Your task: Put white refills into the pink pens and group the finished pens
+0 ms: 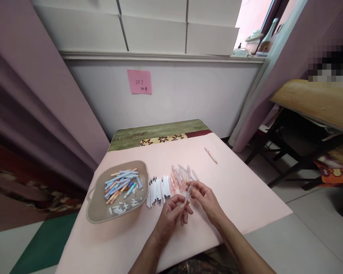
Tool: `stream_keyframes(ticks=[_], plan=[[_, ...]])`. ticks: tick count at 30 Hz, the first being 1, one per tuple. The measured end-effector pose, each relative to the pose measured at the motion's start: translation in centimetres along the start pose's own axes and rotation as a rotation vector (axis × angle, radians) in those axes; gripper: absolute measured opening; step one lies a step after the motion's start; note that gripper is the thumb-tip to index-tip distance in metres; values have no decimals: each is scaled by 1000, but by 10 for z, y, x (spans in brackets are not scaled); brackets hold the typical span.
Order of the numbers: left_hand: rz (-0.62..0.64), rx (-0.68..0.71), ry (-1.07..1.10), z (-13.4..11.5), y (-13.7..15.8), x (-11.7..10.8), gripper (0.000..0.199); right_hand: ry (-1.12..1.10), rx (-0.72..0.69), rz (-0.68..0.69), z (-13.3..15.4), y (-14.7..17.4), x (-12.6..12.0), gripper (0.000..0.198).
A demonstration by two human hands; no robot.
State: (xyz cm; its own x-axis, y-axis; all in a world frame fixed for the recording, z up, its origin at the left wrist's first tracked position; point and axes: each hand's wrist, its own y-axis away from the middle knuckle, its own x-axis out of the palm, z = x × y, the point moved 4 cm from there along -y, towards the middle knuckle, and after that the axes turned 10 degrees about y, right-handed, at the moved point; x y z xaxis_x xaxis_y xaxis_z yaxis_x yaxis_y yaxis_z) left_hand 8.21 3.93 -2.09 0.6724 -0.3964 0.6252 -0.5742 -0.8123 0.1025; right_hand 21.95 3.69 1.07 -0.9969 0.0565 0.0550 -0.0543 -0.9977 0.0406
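Close to the table's front edge, my left hand [171, 214] is closed around the lower part of a pale, see-through pen barrel [188, 193]. My right hand [206, 199] pinches the same barrel near its upper end, which points away from me and is tilted. Just beyond my hands lies a loose pile of clear and pinkish pen barrels [176, 177]. Left of that pile are several white pen refills [157, 192] with dark tips, laid roughly side by side. One slim pen [210, 155] lies by itself farther back on the right.
A beige plastic basket [92, 207] on the left holds blue and orange pen parts [121, 185] and small white pieces [124, 207]. Pink paper covers the table [246, 205]. A white wall with a pink note [139, 82] stands behind; a wooden table [317, 101] is at right.
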Motion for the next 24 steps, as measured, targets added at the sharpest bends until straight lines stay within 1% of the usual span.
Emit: stream_keyframes(ticks=[2,4,6,8,10,13,15,17,20,24], plan=[[-5,0,6,0,0,0,17,13,5,49,1,1,1,34],[-4,-1,4,0,0,0,17,15,8,66,0,1,2,31],[-2,-2,-1,1,0,0,17,2,15,42,-2,1,1,26],[-8,-3,-3,1,0,0,18,-11,23,10,-3,1,0,25],[-17,-6,2,0,0,0,18,-9,25,8,-3,1,0,29],[-23,-9,6,-1,0,1,19,24,2,47,-1,3,1,35],[-17,-4,-5,-1,0,2,18,38,-2,53,-1,4,2,31],[-11,3,-20,-2,0,2,18,32,17,29,-2,4,2,26],[-10,4,-37,-3,1,3,18,6,24,-8,-4,4,2,26],[-20,16,-33,-3,1,1,17,4,-25,15,0,4,2,34]])
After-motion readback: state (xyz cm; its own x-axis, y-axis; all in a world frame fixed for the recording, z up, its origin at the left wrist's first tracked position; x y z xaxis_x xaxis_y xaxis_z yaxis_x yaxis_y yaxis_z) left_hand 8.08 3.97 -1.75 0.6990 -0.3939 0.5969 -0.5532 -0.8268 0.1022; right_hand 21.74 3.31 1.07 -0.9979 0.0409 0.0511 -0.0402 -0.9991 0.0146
